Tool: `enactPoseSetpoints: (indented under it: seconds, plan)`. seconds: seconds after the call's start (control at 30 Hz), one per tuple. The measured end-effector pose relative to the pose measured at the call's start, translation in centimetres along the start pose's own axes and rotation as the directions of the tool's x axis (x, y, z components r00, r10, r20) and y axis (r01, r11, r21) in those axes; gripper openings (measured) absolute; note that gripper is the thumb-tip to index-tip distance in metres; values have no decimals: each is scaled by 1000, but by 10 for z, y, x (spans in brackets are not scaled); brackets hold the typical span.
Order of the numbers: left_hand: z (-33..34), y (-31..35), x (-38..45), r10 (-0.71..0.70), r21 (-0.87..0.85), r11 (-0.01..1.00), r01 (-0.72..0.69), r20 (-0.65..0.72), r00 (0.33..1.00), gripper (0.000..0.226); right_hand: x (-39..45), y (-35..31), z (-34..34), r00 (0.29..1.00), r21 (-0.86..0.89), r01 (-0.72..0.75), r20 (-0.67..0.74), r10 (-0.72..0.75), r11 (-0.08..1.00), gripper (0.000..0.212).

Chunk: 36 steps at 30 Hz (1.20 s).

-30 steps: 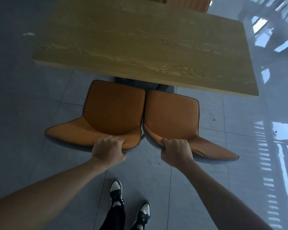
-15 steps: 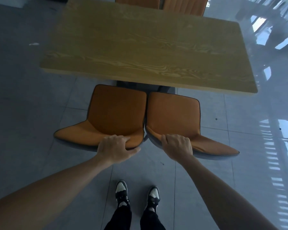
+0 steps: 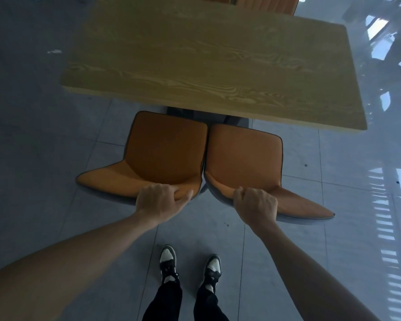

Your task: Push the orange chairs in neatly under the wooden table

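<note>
Head view: left hand [image 3: 159, 201] clasped over backrest top of left chair [image 3: 164, 154]; right hand [image 3: 256, 205] gripping backrest top of right chair [image 3: 243, 158]. Seats touching, just ahead of both hands, front edges short of bench [image 3: 206, 63]. Likely rigid shells, moderately heavy, best pushed from backrest tops.

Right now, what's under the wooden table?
Under the wooden table only a dark part of its base shows, beyond the front edges of the two orange chairs. The tabletop covers the rest of the base and the floor beneath.
</note>
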State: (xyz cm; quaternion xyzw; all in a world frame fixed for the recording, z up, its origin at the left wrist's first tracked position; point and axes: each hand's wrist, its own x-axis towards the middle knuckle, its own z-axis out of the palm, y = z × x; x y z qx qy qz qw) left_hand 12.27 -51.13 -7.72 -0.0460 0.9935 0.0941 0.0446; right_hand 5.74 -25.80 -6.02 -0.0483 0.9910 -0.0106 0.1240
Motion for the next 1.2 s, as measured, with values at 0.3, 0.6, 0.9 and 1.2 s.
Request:
enactPoseSetpoints:
  seconds: [0.3,0.6,0.9,1.2]
  plan:
    - [14,3,4,-4,32,999,5,-22,1000,71,5,1,1,999,-99,32,11,-31,995,44]
    - [3,3,-2,19,34,999,-23,113,993,77,1,4,7,998,-27,61,8,-60,998,47]
    - [-32,18,15,-12,-174,976,133,563,827,56,1,0,-20,898,91,160,400,-183,983,34]
    - [-121,32,40,0,-53,998,29,491,871,58,-2,-13,-113,832,39,244,505,-230,969,39]
